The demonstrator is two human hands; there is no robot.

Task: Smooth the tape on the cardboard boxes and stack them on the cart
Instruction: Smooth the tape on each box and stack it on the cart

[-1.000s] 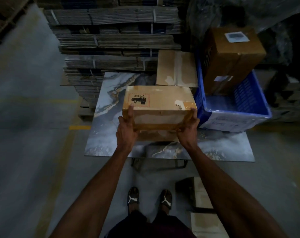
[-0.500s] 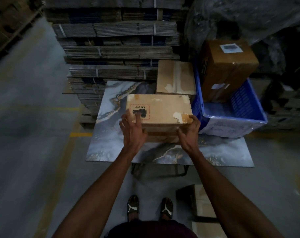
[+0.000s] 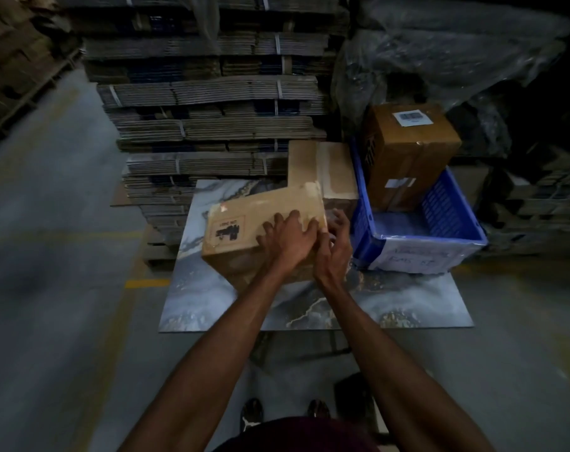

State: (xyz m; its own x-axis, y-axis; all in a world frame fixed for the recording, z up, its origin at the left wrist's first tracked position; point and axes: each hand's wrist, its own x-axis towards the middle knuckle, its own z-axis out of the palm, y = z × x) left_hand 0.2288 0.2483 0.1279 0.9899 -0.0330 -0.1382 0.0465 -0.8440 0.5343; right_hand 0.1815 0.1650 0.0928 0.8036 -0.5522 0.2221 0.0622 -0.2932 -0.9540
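Head view: we see a cardboard box [image 3: 264, 230] sitting skewed on the marble-patterned tabletop [image 3: 212, 305], its near left corner pointing toward us, a black printed mark on its top left. The left hand [image 3: 288, 241] lies flat on the right part of the box top, fingers straight and spread, pressing down, holding nothing. The right hand [image 3: 337, 239] sits at the box's right end, fingers bent against that end face; we cannot tell whether it grips the edge or only touches. So the box lies under the left palm and to the left of the right hand. Behind it, touching, is another taped box [image 3: 322, 168]. Just right stands a blue crate [image 3: 440, 230] with a brown labelled box [image 3: 407, 151] tilted inside. Bundled flat cardboard [image 3: 205, 125] is stacked behind.
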